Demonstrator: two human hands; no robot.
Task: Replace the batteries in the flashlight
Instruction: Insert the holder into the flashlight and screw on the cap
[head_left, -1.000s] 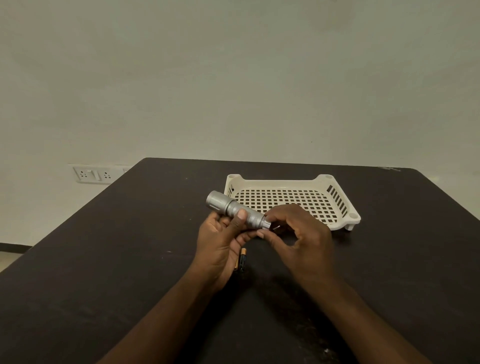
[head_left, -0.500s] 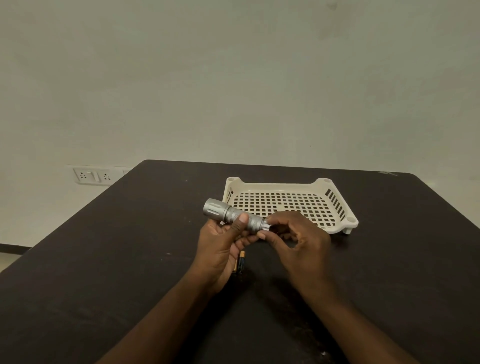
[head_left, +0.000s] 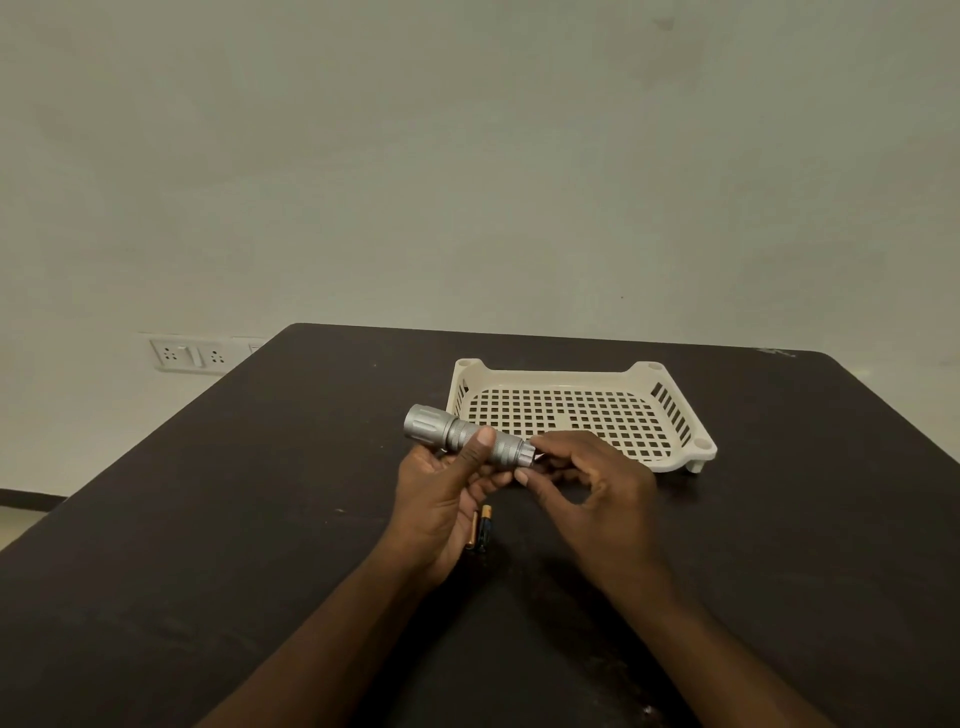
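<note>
- The left hand (head_left: 441, 499) is gripping the silver flashlight (head_left: 467, 437) around its barrel, thumb pressing across the top and fingers curling underneath, holding it above the table just in front of the tray.
- The right hand (head_left: 597, 493) is working at the flashlight's tail end, its fingertips (head_left: 524, 477) pinching something small there (whether a cap, a battery carrier or the tail itself cannot be determined, as the fingers are hiding it).
- The flashlight is lying nearly level, wider head pointing left and away, tail pointing toward the right hand.
- Handling judgement: the body is appearing to be rigid metal, fairly light, with knurled bands offering a secure hold; the smooth sections are likely to be slippery. Best hold is on the knurled barrel, leaving the tail free for turning.
- Two batteries (head_left: 480, 527) are lying side by side on the dark table (head_left: 208, 545), just below the left hand (black-and-copper casing; brand text is too small to read).
- A cream perforated plastic tray (head_left: 675, 410) is sitting just beyond the hands.
- A wall socket panel (head_left: 189, 355) is showing at far left; no legible writing is appearing anywhere.
</note>
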